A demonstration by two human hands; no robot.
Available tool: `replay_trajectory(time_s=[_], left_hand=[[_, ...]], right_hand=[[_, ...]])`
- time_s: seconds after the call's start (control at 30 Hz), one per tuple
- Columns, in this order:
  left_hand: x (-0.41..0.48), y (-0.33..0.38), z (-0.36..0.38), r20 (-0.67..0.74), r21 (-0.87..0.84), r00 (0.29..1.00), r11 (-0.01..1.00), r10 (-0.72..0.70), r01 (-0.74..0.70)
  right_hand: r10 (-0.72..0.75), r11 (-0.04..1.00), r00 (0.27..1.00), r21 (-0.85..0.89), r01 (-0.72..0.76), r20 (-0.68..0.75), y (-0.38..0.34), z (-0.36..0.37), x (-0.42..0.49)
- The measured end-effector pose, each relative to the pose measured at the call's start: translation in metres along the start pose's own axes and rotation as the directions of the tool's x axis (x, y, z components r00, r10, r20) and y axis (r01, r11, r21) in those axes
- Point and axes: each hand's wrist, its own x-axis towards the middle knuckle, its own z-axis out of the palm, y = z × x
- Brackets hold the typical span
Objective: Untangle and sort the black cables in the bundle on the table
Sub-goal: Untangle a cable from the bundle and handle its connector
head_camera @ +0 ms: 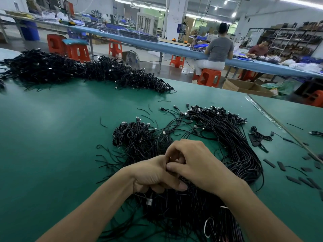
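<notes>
A tangled bundle of black cables lies on the green table right in front of me. My left hand grips a bunch of cables from this bundle, fingers curled under. My right hand sits close against it from the right and pinches thin cables between thumb and fingers. A coiled knot of cables lies just beyond my hands. To the right, a long combed sheaf of cables curves away, its plugs lined up at the far end.
A large heap of black cables stretches along the table's far left. Loose black ties and short sleeve pieces are scattered at the right, near a small separate cable. Beyond the far edge stand orange stools, boxes and seated workers.
</notes>
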Motion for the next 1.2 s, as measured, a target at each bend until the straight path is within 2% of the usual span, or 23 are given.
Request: replay_trajectory(time_s=[0.2, 0.37, 0.47, 0.6, 0.77, 0.83, 0.9, 0.93, 1.0, 1.07, 1.1, 1.17, 1.2], left_hand=[[0.003, 0.0, -0.001, 0.009, -0.018, 1.0, 1.0, -0.006, 0.006], [0.006, -0.001, 0.0, -0.03, -0.025, 1.0, 1.0, -0.008, 0.007], [0.007, -0.002, -0.001, -0.057, -0.088, 0.998, 0.996, 0.017, -0.022], [0.008, -0.001, -0.002, -0.154, -0.245, 0.986, 0.965, 0.055, -0.093], [0.011, 0.002, 0.001, -0.274, -0.506, 0.961, 0.842, 0.048, -0.186], [0.014, 0.001, 0.004, -0.351, -0.511, 0.933, 0.818, 0.083, -0.265], [0.016, -0.001, 0.006, -0.382, -0.496, 0.912, 0.799, 0.151, -0.34], [0.017, -0.002, 0.006, -0.392, -0.44, 0.899, 0.818, 0.196, -0.37], [0.018, -0.005, 0.004, -0.445, -0.207, 0.853, 0.895, 0.274, -0.396], [0.02, -0.006, 0.002, -0.551, 0.033, 0.771, 0.931, 0.32, -0.363], [0.021, -0.006, 0.001, -0.62, 0.124, 0.708, 0.933, 0.338, -0.337], [0.02, -0.006, -0.001, -0.718, 0.219, 0.593, 0.927, 0.365, -0.306], [0.019, -0.006, -0.002, -0.721, 0.214, 0.59, 0.926, 0.364, -0.31]], right_hand=[[-0.024, 0.988, 1.0, -0.151, 0.022, -0.012, -0.011, -0.004, -0.004], [0.012, 0.985, 0.999, -0.172, -0.006, 0.033, -0.01, -0.004, -0.001], [-0.003, 0.978, 1.0, -0.209, 0.007, 0.02, -0.008, -0.002, -0.002], [0.001, 0.967, 0.996, -0.254, -0.022, -0.085, -0.003, 0.004, -0.004], [0.008, 0.96, 0.959, -0.268, -0.087, -0.284, 0.003, 0.015, -0.001], [0.061, 0.981, 0.932, -0.153, -0.122, -0.357, 0.005, 0.02, 0.003], [0.162, 0.987, 0.898, 0.065, -0.149, -0.409, 0.009, 0.023, 0.006], [0.219, 0.971, 0.882, 0.18, -0.156, -0.418, 0.01, 0.024, 0.007], [0.305, 0.92, 0.864, 0.358, -0.158, -0.402, 0.012, 0.023, 0.009], [0.324, 0.872, 0.876, 0.471, -0.131, -0.357, 0.011, 0.022, 0.009], [0.327, 0.844, 0.885, 0.523, -0.117, -0.331, 0.012, 0.021, 0.01], [0.327, 0.785, 0.902, 0.612, -0.092, -0.283, 0.014, 0.019, 0.01], [0.321, 0.753, 0.911, 0.653, -0.08, -0.259, 0.015, 0.018, 0.009]])
